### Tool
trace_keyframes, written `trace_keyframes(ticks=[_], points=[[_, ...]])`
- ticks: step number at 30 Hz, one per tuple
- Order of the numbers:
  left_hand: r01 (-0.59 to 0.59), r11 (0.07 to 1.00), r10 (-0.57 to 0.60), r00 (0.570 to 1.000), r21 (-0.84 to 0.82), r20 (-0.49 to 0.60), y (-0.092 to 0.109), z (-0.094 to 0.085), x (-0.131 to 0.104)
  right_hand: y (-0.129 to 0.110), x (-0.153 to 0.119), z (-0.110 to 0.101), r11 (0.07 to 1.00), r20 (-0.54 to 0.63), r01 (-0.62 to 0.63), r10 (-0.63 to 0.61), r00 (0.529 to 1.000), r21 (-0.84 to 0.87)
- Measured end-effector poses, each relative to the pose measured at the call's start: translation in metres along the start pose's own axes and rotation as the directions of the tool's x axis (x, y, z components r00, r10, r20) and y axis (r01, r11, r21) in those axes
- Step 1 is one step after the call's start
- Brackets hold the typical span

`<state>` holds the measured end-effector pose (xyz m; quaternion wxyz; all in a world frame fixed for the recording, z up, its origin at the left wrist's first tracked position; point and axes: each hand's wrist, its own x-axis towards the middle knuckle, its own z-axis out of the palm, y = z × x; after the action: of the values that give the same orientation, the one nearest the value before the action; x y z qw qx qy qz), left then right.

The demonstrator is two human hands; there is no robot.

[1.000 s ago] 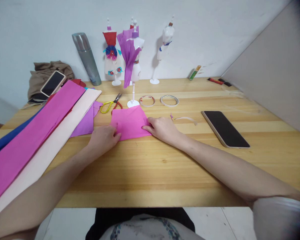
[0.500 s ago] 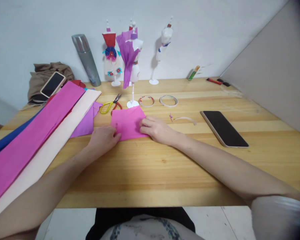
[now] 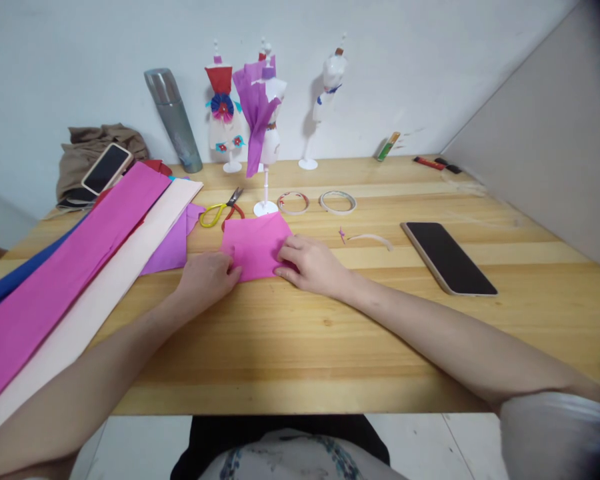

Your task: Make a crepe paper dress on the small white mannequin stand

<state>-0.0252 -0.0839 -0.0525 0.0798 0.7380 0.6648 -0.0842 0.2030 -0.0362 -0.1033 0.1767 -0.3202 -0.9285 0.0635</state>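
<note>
Pink sheet (image 3: 257,247) between left grip (image 3: 210,273) and right grip (image 3: 311,265) (both clamped on its sides).

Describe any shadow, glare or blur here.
Head view: a soft shadow falls on the wall beside the rightmost mannequin; head view: blur and darkening at the right edge, softening the right sleeve; head view: no glare on the pink sheet.

A pale wall (image 3: 405,67) backs the wooden table (image 3: 290,360) — light floor tiles (image 3: 140,447) show below
</note>
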Motion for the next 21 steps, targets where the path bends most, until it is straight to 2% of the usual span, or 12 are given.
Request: trace_keyframes(ticks=[3,5,7,9,11,12,14,15,16,17,21], points=[[0.025,1.000,-0.025,1.000,0.013,-0.005,0.002,-0.003,-0.002,-0.002,0.000,0.001,0.999,0.017,0.002,-0.001,1.000,-0.053],[0.059,0.998,-0.058,0.997,0.031,-0.048,0.001,-0.003,-0.003,-0.003,0.000,0.000,0.999,0.029,0.002,-0.001,1.000,-0.048],[0.075,0.995,-0.065,0.987,0.059,-0.150,0.000,-0.001,-0.004,-0.004,0.000,-0.002,0.999,0.033,-0.004,0.005,0.999,-0.036],[0.012,0.994,0.020,0.959,0.111,-0.283,-0.004,0.004,-0.003,-0.004,0.000,-0.003,1.000,0.030,-0.009,0.010,0.999,-0.018],[-0.171,0.969,0.228,0.900,0.180,-0.371,-0.007,0.012,0.000,-0.003,0.001,-0.003,1.000,0.022,-0.014,0.014,1.000,0.010],[-0.299,0.930,0.361,0.850,0.212,-0.384,-0.007,0.016,0.001,-0.003,0.001,-0.002,0.999,0.014,-0.017,0.016,1.000,0.032],[-0.531,0.810,0.587,0.721,0.249,-0.368,-0.007,0.025,0.003,0.000,0.001,-0.001,0.995,-0.002,-0.027,0.027,1.000,0.098],[-0.598,0.759,0.649,0.671,0.256,-0.357,-0.006,0.029,0.003,0.001,0.002,0.000,0.990,-0.007,-0.034,0.035,0.999,0.136],[-0.634,0.728,0.683,0.644,0.260,-0.344,-0.004,0.033,0.004,0.002,0.002,0.000,0.984,-0.011,-0.044,0.046,0.999,0.171],[-0.644,0.719,0.694,0.640,0.260,-0.330,-0.003,0.036,0.004,0.002,0.002,0.001,0.979,-0.011,-0.054,0.057,0.998,0.197],[-0.633,0.729,0.683,0.690,0.260,-0.238,0.003,0.041,0.004,-0.001,0.003,0.001,0.978,-0.003,-0.096,0.098,0.995,0.184]])
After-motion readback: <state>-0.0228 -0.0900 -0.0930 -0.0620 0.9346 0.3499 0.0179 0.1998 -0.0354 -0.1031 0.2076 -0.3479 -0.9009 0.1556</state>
